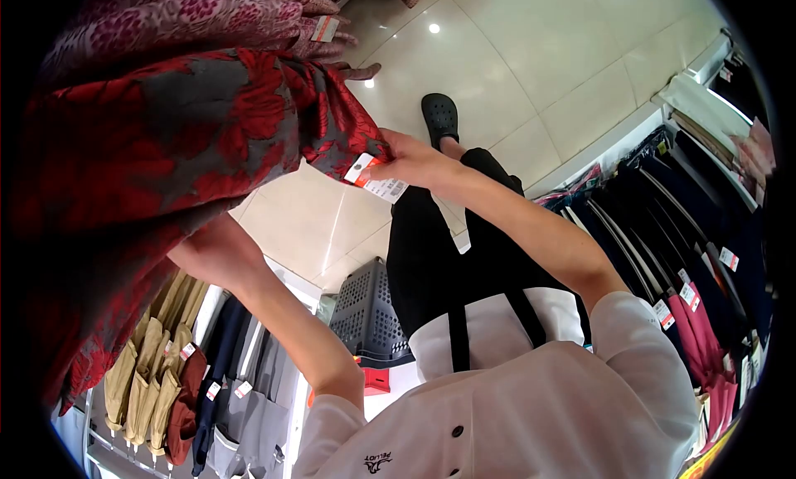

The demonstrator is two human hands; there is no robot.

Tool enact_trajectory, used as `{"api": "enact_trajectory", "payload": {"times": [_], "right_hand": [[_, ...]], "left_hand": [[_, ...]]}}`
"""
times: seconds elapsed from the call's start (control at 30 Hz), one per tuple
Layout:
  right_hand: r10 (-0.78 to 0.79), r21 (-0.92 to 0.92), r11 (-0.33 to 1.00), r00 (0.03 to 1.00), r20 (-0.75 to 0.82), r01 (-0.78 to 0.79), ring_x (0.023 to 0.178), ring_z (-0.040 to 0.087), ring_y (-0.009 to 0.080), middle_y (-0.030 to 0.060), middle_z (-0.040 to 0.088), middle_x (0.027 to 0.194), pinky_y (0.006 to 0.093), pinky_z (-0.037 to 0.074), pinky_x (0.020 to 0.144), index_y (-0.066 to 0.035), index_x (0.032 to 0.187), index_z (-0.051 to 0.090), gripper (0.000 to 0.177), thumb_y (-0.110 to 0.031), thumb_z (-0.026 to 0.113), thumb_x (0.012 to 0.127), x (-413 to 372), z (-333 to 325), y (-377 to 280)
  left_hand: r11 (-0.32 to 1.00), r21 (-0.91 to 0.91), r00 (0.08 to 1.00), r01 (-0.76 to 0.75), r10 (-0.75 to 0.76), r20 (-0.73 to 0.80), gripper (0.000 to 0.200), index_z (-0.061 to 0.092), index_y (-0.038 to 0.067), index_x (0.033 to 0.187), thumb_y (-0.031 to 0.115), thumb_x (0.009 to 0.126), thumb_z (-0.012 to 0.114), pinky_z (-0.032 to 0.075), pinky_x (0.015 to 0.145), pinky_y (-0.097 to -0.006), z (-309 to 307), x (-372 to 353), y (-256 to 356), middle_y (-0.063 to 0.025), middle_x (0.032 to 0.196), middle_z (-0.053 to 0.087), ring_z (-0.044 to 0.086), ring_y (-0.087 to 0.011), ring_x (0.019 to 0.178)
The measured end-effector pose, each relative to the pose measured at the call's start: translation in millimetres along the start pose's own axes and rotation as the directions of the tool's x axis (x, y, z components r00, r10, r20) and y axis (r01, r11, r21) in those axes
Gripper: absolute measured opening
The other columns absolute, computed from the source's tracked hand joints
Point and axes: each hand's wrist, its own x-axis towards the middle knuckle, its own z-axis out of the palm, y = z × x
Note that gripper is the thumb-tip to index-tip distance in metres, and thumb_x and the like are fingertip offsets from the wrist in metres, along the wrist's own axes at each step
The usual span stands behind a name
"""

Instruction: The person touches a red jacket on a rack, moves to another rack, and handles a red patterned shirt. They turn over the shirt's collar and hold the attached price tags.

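Observation:
A red garment with grey flower shapes (166, 139) hangs in front of me at the upper left. My right hand (406, 160) pinches its corner together with a white and orange price tag (375, 179). My left hand (214, 251) is pressed up under the garment's lower edge, its fingers hidden behind the cloth. A pink patterned garment (191, 19) hangs just above the red one, with its own tag (324, 28).
A grey plastic basket (369, 313) stands on the tiled floor (531, 56) by my legs. Folded trousers hang on a low rack (178, 371) at lower left. Dark and pink garments with tags fill a rack (688, 255) on the right.

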Motion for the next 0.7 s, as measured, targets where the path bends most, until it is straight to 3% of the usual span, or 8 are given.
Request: {"api": "enact_trajectory", "payload": {"times": [0.1,0.3,0.33,0.47,0.5,0.6,0.63,0.7], "right_hand": [[0.111,0.002,0.994,0.994,0.011,-0.111,0.089,0.062,0.0149,0.0069,0.067,0.100,0.0279,0.048,0.079,-0.002,0.115,0.061,0.038,-0.010,0.069,0.078,-1,-21,-7],[0.012,0.123,0.992,0.994,-0.112,0.002,0.084,0.063,0.0123,0.0055,0.065,0.099,0.0262,0.050,0.076,0.002,0.113,0.058,0.030,-0.008,0.065,0.086,-5,-46,-19],[-0.049,0.056,0.997,0.986,-0.158,0.058,0.084,0.062,0.0123,0.0058,0.063,0.099,0.0257,0.050,0.075,0.002,0.111,0.057,0.027,-0.009,0.064,0.087,-2,-49,-17],[-0.187,-0.091,0.982,0.925,-0.332,0.166,0.120,0.048,0.0155,0.0099,0.054,0.128,0.0279,0.034,0.103,0.001,0.137,0.042,0.053,-0.017,0.060,0.091,7,-62,-9],[-0.176,-0.090,0.984,0.907,-0.382,0.153,0.121,0.048,0.0157,0.0100,0.054,0.129,0.0284,0.033,0.104,0.001,0.137,0.042,0.052,-0.019,0.059,0.092,5,-63,-13],[-0.179,-0.077,0.984,0.886,-0.427,0.162,0.122,0.047,0.0162,0.0097,0.053,0.129,0.0301,0.034,0.104,0.000,0.135,0.044,0.051,-0.024,0.056,0.093,3,-58,-19],[-0.213,-0.079,0.977,0.893,-0.396,0.198,0.122,0.048,0.0163,0.0094,0.053,0.129,0.0308,0.035,0.104,0.000,0.134,0.045,0.049,-0.026,0.055,0.094,2,-52,-24],[-0.215,-0.036,0.976,0.917,-0.337,0.215,0.120,0.049,0.0202,0.0124,0.054,0.125,0.0335,0.038,0.102,0.002,0.134,0.044,0.050,-0.023,0.053,0.091,1,-40,-30]], "left_hand": [[0.999,0.029,1.000,-0.019,0.019,0.002,0.050,0.042,-0.003,0.135,0.030,0.098,0.044,0.034,0.108,-0.0413,4,-3,-2,-0.0155,0.137,0.046,0.044,-0.0258,0.125],[0.996,-0.083,0.998,-0.036,0.040,0.055,0.043,0.044,-0.003,0.133,0.022,0.098,0.047,0.039,0.104,-0.0418,-8,-7,-6,-0.0150,0.135,0.047,0.048,-0.0248,0.121],[0.995,-0.086,0.997,-0.046,0.050,0.052,0.042,0.044,-0.003,0.132,0.020,0.097,0.049,0.040,0.103,-0.0419,-11,-8,-3,-0.0148,0.135,0.047,0.049,-0.0245,0.119],[0.997,-0.065,0.993,0.041,-0.033,0.114,0.046,0.037,-0.004,0.132,0.018,0.095,0.053,0.040,0.100,-0.0481,-25,-20,13,-0.0206,0.119,0.052,0.052,-0.0329,0.108],[0.993,-0.106,0.983,0.043,-0.023,0.181,0.052,0.033,-0.007,0.137,0.018,0.095,0.051,0.042,0.099,-0.0491,-24,-22,17,-0.0295,0.128,0.048,0.053,-0.0387,0.112],[0.933,-0.310,0.960,0.185,-0.104,0.259,0.062,0.025,-0.009,0.141,0.025,0.093,0.047,0.036,0.102,-0.0528,-30,-31,27,-0.0347,0.132,0.043,0.050,-0.0446,0.118],[0.939,-0.281,0.940,0.198,-0.101,0.326,0.062,0.024,-0.008,0.140,0.022,0.093,0.050,0.034,0.106,-0.0505,-35,-32,31,-0.0315,0.139,0.036,0.043,-0.0413,0.126],[0.953,-0.218,0.933,0.213,-0.132,0.334,0.060,0.023,-0.009,0.140,0.019,0.095,0.050,0.035,0.106,-0.0522,-35,-38,39,-0.0331,0.138,0.036,0.043,-0.0420,0.126]]}}
